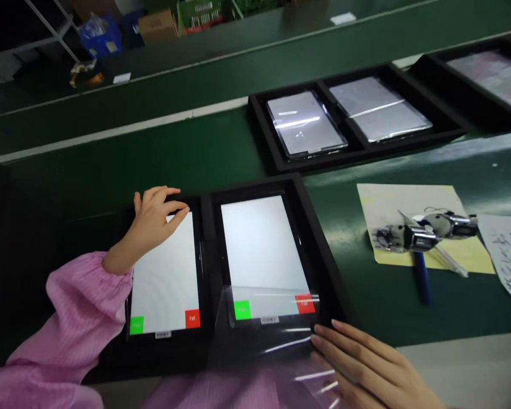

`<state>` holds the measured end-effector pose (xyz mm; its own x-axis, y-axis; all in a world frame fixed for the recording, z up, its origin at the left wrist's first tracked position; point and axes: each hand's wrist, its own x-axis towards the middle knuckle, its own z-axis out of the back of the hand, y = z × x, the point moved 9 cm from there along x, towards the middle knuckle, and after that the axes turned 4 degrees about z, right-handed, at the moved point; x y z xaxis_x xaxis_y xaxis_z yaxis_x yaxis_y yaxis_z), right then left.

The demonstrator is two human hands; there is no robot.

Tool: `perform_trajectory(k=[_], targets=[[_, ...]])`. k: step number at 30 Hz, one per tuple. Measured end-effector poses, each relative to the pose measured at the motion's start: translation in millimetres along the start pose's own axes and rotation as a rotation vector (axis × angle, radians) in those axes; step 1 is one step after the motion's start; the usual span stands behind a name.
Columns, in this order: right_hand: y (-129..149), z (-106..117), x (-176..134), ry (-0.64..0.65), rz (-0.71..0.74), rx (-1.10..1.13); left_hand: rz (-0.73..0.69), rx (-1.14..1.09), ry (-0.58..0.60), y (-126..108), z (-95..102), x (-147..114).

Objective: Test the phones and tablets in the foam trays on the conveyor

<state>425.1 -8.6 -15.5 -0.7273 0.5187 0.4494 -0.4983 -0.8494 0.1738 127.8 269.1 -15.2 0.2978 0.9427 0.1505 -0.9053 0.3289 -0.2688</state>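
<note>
At the near right corner of a black, two-compartment tray (323, 250), the right hand (366, 363) is resting straight-fingered against a clear, glossy plastic film (270, 338); whether it is gripping cannot be told. Left of that hand, the film is covering only the lower end of a black-framed, white-lit tablet (264, 247): getting it lit looks done, handling the film unfinished. Farther off, the left hand (157, 216) is curving over another black-framed, white-lit tablet's (166, 284) top, any pinch unclear.

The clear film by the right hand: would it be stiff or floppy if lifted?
Probably floppy: the clear film looks thin, and the bottom of the screen shows through it. Likely light, being just a sheet. Perhaps slippery, since bright streaks suggest a glossy surface.
</note>
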Motion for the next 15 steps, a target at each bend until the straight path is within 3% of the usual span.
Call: perform_trajectory(k=[4, 10, 12, 15], targets=[[3.5, -0.9, -0.1, -0.010, -0.022, 0.022, -0.004, -0.066, -0.054, 6.5, 4.2, 0.4], [12.9, -1.1, -0.3, -0.054, -0.011, 0.000, 0.008, -0.069, 0.022, 5.4, 19.5, -3.5], [14.3, -0.4, -0.4, -0.074, -0.017, -0.006, 0.000, -0.067, 0.088, 0.0, 31.1, -20.3], [15.5, -0.6, 2.3, -0.059, 0.008, -0.011, -0.098, -0.093, 0.263, -16.9, 43.2, -72.7]])
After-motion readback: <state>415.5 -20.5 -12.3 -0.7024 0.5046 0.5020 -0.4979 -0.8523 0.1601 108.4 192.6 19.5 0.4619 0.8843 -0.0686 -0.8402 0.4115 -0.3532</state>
